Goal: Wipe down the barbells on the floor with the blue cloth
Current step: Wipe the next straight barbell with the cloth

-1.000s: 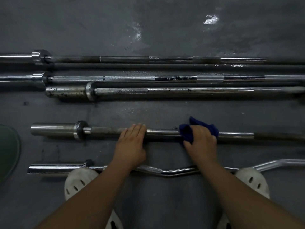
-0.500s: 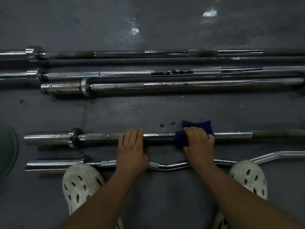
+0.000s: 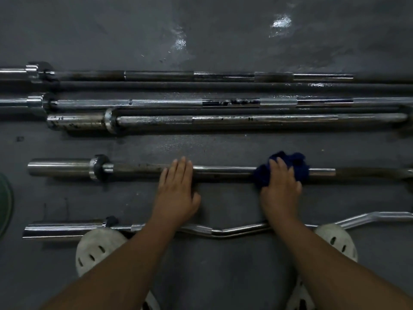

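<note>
A dark grey, matt floor (image 3: 223,276) fills the whole frame, with two pale glossy reflections (image 3: 280,21) in the upper centre and a speckled, damp-looking patch at mid frame. A straight steel barbell with a chrome sleeve at its left end (image 3: 223,170) lies across the middle of the picture. The left hand (image 3: 176,189) rests flat on its shaft, fingers straight and together. To the right, the right hand (image 3: 279,191) presses a bunched dark blue cloth (image 3: 295,164) onto the same shaft, fingers laid over the cloth rather than curled round it.

Three more straight steel barbells (image 3: 223,102) lie parallel across the upper third. A chrome zigzag curl bar (image 3: 223,232) crosses the lower part, under both forearms. White perforated clogs (image 3: 98,249) show at the bottom, and a green round edge (image 3: 4,202) at the far left.
</note>
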The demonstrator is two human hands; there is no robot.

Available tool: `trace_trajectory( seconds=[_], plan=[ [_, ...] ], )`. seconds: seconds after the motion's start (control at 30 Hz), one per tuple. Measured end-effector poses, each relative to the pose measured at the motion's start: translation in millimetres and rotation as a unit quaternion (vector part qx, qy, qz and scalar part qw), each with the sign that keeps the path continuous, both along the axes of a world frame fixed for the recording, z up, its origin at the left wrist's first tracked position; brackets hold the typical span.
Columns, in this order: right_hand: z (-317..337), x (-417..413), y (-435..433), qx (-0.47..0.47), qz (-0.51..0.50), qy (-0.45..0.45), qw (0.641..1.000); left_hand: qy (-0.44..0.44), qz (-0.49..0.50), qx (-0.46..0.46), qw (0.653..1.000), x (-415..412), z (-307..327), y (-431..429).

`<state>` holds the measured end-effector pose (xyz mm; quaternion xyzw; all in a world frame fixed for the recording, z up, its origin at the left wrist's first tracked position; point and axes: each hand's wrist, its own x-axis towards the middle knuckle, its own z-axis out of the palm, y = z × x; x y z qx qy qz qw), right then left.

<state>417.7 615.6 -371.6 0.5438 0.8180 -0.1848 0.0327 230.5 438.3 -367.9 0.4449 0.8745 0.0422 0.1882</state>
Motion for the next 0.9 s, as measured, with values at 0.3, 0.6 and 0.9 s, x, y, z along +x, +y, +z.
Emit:
trace_trajectory(
  seconds=[0.3,0.6,0.9],
  plan=[
    [-3,-73,-28,0.001,0.258,0.041,0.965,-0.036,0.012,-0.030,0.999,-34,4,36],
    [-8,-99,-24,0.007,0.117,0.002,0.993,-0.008,0.015,-0.055,0.998,-38,-4,41],
    [-14,-90,-12,0.009,0.208,0.052,0.977,-0.002,0.042,0.026,0.999,-38,3,30]
  ],
)
